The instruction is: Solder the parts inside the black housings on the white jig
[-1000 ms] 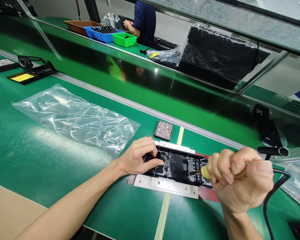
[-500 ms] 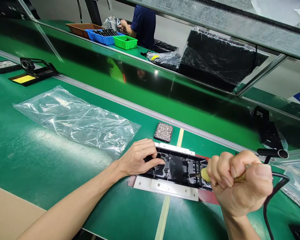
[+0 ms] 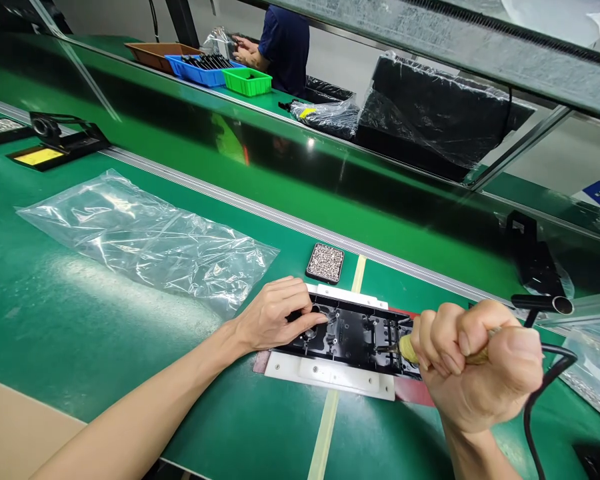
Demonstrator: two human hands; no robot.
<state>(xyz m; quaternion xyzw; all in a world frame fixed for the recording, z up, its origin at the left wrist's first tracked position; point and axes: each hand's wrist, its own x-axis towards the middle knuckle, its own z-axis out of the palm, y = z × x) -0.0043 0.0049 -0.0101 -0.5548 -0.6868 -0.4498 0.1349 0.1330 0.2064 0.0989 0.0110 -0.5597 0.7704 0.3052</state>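
Barely anything has shifted: left hand [image 3: 275, 317] still pins the black plastic housing [image 3: 353, 330] in its white jig [image 3: 330, 375] at near centre, right hand [image 3: 473, 363] fisted around the yellow-handled corded tool [image 3: 407, 347], whose tip could skid if pressure lapses.

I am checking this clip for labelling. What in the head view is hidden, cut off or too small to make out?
- Tool tip: the right hand wraps the yellow-handled tool, and where its tip meets the black plastic part is too small to tell.
- Left hand fingertips cover that part's left end.
- The small tray holds pieces too small to identify.
- The black cable runs off the bottom edge.
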